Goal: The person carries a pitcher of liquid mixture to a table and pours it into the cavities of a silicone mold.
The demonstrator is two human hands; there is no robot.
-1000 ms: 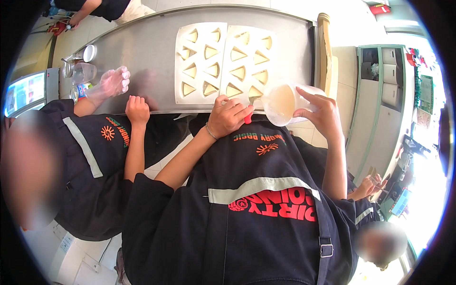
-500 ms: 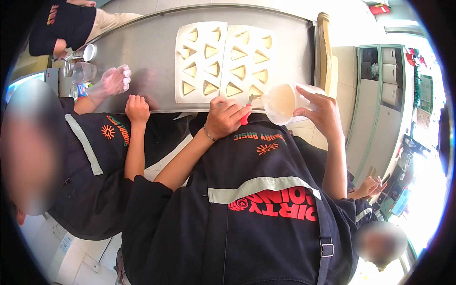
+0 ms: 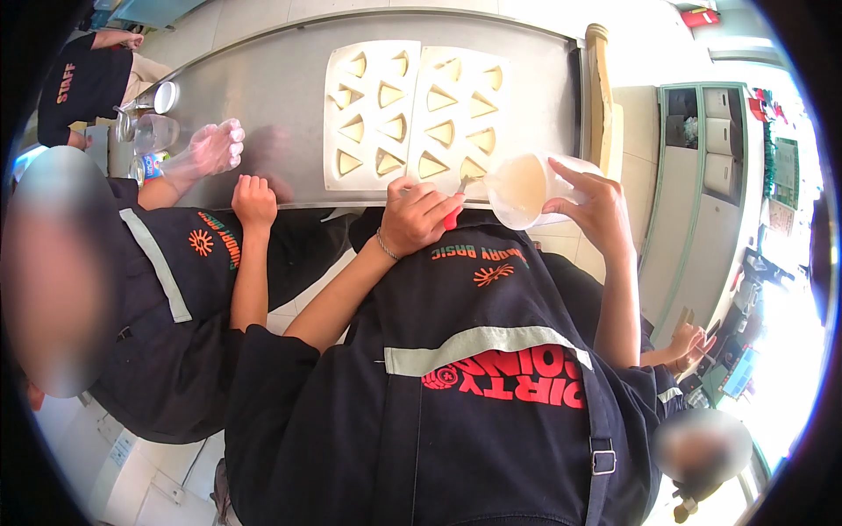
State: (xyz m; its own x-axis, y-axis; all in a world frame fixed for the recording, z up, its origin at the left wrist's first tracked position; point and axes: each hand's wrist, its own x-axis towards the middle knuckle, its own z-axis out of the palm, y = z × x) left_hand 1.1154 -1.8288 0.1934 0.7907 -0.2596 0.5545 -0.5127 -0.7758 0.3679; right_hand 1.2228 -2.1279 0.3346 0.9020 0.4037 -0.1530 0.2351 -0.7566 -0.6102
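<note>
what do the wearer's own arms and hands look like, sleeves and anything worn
Both arms come out of loose, black, short cloth sleeves that leave the forearms bare. The ungloved left hand has a thin, silver-coloured, chain-like bracelet at its wrist. The right hand is ungloved too, with no bracelet or watch visible.

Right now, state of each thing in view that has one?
Left hand: closed on red-handled tool
Right hand: gripping pitcher
Red-handled tool: held, tip by the pitcher's spout
Pitcher: looks tilted, pale liquid inside
Left mold: flat, pale wedge cavities, fill level unclear
Right mold: same
Co-worker's gloved hand: fingers curled
Clear container: contents unclear
</note>
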